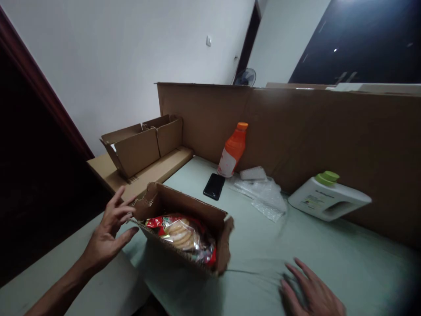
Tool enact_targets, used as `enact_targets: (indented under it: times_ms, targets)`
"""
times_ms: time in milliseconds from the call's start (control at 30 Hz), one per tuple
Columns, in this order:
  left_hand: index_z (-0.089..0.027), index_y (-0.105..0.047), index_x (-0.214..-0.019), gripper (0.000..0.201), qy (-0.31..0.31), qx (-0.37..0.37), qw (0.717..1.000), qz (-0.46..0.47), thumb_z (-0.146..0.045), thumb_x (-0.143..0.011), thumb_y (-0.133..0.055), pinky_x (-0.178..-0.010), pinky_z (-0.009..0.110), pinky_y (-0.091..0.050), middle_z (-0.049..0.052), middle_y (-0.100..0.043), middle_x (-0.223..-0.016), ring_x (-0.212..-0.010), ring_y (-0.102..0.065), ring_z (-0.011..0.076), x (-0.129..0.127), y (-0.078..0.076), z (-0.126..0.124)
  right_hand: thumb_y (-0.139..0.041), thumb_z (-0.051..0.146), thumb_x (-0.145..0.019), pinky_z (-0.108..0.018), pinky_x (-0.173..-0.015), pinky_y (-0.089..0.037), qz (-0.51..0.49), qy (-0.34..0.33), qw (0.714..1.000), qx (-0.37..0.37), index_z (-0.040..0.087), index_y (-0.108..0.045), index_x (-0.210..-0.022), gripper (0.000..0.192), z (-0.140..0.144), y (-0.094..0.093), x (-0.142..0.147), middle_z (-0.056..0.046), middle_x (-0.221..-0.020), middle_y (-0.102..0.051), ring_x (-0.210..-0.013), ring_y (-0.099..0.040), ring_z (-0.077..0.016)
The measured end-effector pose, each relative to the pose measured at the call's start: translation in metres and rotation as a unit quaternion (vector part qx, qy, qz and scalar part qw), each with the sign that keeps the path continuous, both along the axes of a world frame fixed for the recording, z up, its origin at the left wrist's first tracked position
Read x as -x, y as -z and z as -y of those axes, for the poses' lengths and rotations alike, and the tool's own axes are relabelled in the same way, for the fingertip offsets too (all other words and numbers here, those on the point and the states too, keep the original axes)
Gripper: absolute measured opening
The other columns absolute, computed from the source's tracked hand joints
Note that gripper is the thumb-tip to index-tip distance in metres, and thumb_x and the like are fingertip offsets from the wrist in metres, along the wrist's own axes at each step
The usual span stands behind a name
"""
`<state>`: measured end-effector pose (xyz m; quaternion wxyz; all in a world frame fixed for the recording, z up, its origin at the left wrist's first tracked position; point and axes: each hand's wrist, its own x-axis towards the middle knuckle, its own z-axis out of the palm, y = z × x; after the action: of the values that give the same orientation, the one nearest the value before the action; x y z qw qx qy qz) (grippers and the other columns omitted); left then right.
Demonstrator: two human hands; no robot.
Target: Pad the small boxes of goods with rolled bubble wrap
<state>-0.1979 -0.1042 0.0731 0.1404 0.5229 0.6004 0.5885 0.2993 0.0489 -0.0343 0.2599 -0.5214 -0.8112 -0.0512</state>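
An open cardboard box [194,200] with ragged edges stands on the pale green table. Inside it lies a red and clear snack packet [180,232] with round, pale biscuits or crackers showing through. At the box's left end is my left hand [110,230], its fingers spread and thumb apart near the rim; whether it touches the cardboard I cannot tell. My right hand [311,292] is low over the table at the lower right, fingers apart and holding nothing. A gap of bare table separates it from the box.
Behind the box lie a black phone [214,186] and bubble wrap [268,197]. An orange bottle [234,149] and a white jug with a green cap [329,197] stand by a tall cardboard panel [296,127]. An open carton [138,149] sits at the left.
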Motion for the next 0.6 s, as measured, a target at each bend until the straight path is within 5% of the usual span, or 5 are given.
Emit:
enact_targets:
  times_ms: [67, 133, 300, 400, 600]
  targets:
    - [-0.046, -0.039, -0.145, 0.079, 0.013, -0.004, 0.998, 0.065, -0.028, -0.079, -0.079, -0.106, 0.046, -0.051, 0.002, -0.011, -0.170, -0.143, -0.044, 0.0326, -0.002, 0.018, 0.015, -0.054, 0.044, -0.090, -0.053, -0.096, -0.052, -0.038, -0.116, 0.991, 0.060, 0.024, -0.065, -0.126, 0.043, 0.024, -0.015, 0.035, -0.014, -0.137, -0.064, -0.119, -0.064, -0.0347]
    - [-0.042, -0.027, -0.153, 0.096, 0.044, 0.063, 0.991, 0.106, -0.034, -0.074, -0.082, -0.104, 0.048, -0.053, 0.010, -0.023, -0.167, -0.138, -0.050, 0.0346, -0.001, 0.036, 0.017, -0.058, 0.042, -0.090, -0.050, -0.103, -0.050, -0.060, -0.214, 0.965, 0.137, 0.024, -0.051, -0.144, 0.057, 0.051, -0.028, 0.071, -0.013, -0.148, -0.054, -0.130, -0.056, -0.0329]
    - [-0.019, -0.051, -0.139, 0.077, 0.094, 0.220, 0.968, 0.076, -0.047, -0.073, -0.079, -0.104, 0.049, -0.052, 0.018, -0.065, -0.132, -0.123, -0.063, 0.0368, -0.028, 0.068, -0.011, -0.062, 0.046, -0.088, -0.055, -0.115, -0.039, -0.172, -0.266, 0.916, 0.245, 0.017, -0.025, -0.160, 0.086, 0.078, -0.031, 0.118, -0.017, -0.161, -0.035, -0.145, -0.039, -0.0355]
    - [-0.018, -0.052, -0.140, 0.067, 0.131, 0.212, 0.968, 0.037, -0.045, -0.081, -0.070, -0.103, 0.047, -0.054, 0.017, -0.066, -0.131, -0.121, -0.065, 0.0339, -0.068, 0.081, -0.025, -0.061, 0.056, -0.087, -0.054, -0.115, -0.038, -0.278, -0.168, 0.901, 0.288, 0.018, -0.038, -0.155, 0.081, 0.070, -0.019, 0.085, -0.016, -0.156, -0.044, -0.141, -0.044, -0.0360]
    - [-0.028, -0.033, -0.155, 0.078, 0.258, 0.085, 0.956, -0.109, -0.029, -0.084, -0.065, -0.109, 0.046, -0.050, 0.014, -0.052, -0.149, -0.135, -0.054, 0.0327, -0.146, 0.098, -0.045, -0.062, 0.075, -0.075, -0.049, -0.100, -0.053, -0.321, 0.008, 0.873, 0.368, 0.020, -0.072, -0.121, 0.073, 0.056, -0.019, -0.062, -0.017, -0.127, -0.070, -0.121, -0.062, -0.0410]
